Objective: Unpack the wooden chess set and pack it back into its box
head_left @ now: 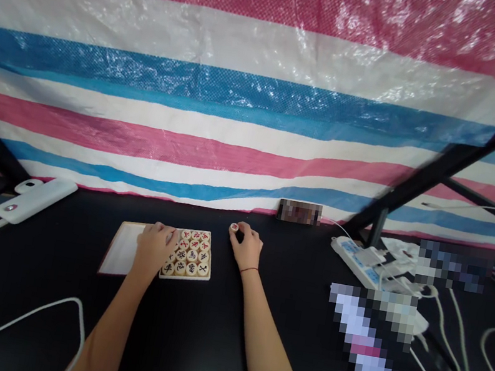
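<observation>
My right hand (246, 247) is to the right of the box, pinching a round Chinese chess piece (234, 227) with a red character between thumb and fingers. My left hand (156, 247) reaches over the left side of a shallow white box (209, 268), its fingers curled at the upper left pieces. What those fingers hold, if anything, is hard to make out. Inside the box lie rows of cream chess pieces (192, 255), red characters toward the back and black ones toward the front. A white flat lid or tray (121, 250) lies left of the box, partly under my left hand.
A white power bank-like device (36, 201) with a cable lies at the left of the black table (193, 341). On the right are a power strip (356, 260), tangled white cables (453, 315) and a blurred-out phone-like object (359, 337). A striped sheet (242, 102) hangs behind.
</observation>
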The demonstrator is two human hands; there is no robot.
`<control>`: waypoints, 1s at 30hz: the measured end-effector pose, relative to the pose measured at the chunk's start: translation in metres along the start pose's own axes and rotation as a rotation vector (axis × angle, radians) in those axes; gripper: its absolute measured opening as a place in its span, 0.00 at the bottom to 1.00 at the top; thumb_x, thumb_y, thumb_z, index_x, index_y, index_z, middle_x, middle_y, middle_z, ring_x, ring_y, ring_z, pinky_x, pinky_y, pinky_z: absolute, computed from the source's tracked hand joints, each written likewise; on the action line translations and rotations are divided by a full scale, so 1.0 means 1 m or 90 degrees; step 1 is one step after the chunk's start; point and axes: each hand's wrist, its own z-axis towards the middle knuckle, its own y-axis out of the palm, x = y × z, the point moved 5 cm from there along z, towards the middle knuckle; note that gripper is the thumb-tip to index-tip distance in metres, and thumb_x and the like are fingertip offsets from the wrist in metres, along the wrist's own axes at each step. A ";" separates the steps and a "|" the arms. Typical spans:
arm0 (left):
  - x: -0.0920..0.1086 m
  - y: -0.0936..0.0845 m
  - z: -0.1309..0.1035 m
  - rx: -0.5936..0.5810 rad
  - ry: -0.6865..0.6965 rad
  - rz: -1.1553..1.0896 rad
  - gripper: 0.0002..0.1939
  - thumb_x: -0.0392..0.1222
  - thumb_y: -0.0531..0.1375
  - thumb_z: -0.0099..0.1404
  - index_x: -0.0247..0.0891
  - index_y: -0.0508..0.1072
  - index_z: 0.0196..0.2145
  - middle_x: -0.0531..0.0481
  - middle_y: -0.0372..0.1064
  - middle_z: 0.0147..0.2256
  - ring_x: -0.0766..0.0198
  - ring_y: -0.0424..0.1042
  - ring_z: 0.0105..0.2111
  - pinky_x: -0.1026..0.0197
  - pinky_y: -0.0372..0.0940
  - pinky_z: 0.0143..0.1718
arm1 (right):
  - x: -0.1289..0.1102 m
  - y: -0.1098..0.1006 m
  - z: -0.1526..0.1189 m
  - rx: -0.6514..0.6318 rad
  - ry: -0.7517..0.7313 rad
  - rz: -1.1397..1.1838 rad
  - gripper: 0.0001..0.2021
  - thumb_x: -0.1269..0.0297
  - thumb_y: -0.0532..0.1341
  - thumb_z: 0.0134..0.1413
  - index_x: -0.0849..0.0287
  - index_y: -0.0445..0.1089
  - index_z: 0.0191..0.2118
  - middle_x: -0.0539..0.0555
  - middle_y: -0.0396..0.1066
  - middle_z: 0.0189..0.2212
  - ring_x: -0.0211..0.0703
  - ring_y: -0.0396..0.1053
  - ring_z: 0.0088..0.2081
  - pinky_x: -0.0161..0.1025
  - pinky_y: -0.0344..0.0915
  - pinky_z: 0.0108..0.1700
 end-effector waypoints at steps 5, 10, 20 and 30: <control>0.013 0.001 -0.002 -0.019 -0.036 0.055 0.17 0.48 0.51 0.67 0.43 0.79 0.38 0.42 0.71 0.41 0.47 0.62 0.47 0.47 0.56 0.44 | -0.027 -0.016 -0.016 0.073 -0.070 -0.007 0.11 0.62 0.57 0.57 0.58 0.69 0.44 0.56 0.74 0.40 0.50 0.64 0.47 0.43 0.57 0.46; 0.028 0.000 -0.003 -0.034 -0.033 0.066 0.19 0.49 0.49 0.67 0.43 0.79 0.39 0.41 0.69 0.40 0.46 0.61 0.45 0.43 0.53 0.44 | -0.062 -0.008 -0.039 -0.009 -0.121 0.087 0.11 0.61 0.54 0.60 0.59 0.69 0.44 0.53 0.75 0.33 0.44 0.68 0.37 0.38 0.60 0.44; 0.037 -0.005 -0.008 -0.025 -0.033 -0.013 0.14 0.45 0.52 0.66 0.39 0.76 0.36 0.43 0.75 0.35 0.48 0.65 0.46 0.46 0.52 0.45 | -0.062 -0.002 -0.039 -0.026 -0.106 0.119 0.11 0.58 0.57 0.57 0.58 0.70 0.41 0.53 0.76 0.32 0.46 0.69 0.39 0.41 0.60 0.43; 0.035 -0.012 -0.018 -0.009 0.011 -0.424 0.18 0.56 0.54 0.62 0.41 0.74 0.39 0.51 0.76 0.35 0.61 0.73 0.34 0.61 0.66 0.37 | -0.105 -0.025 -0.057 0.041 -0.391 0.193 0.11 0.64 0.57 0.58 0.56 0.69 0.46 0.54 0.75 0.41 0.44 0.69 0.44 0.41 0.62 0.47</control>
